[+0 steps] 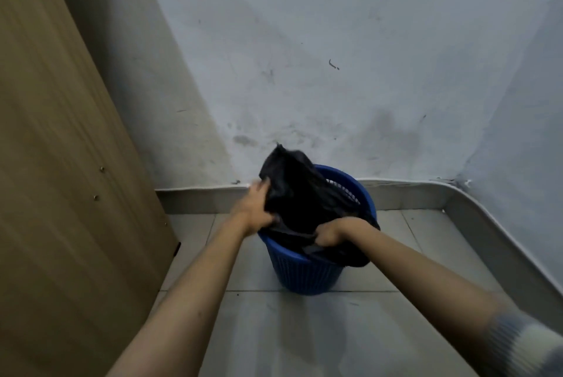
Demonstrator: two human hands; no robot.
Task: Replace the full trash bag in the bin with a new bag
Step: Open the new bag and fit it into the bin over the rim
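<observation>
the left hand (254, 209) clutches the black trash bag (300, 194) at its raised upper edge. the right hand (330, 232) pinches the bag's near edge over the blue bin (301, 270) on the tiled floor (304, 331).

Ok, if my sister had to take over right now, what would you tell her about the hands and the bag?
Left hand: grips the black bag at its left edge.
Right hand: pinches the bag's near edge at the rim.
The bag sits partly in the blue bin, one part sticking up; the bin stands on the tiled floor by the wall.
Whether it is the old or the new bag, I cannot tell.
Left: probably finish this bag's step.
</observation>
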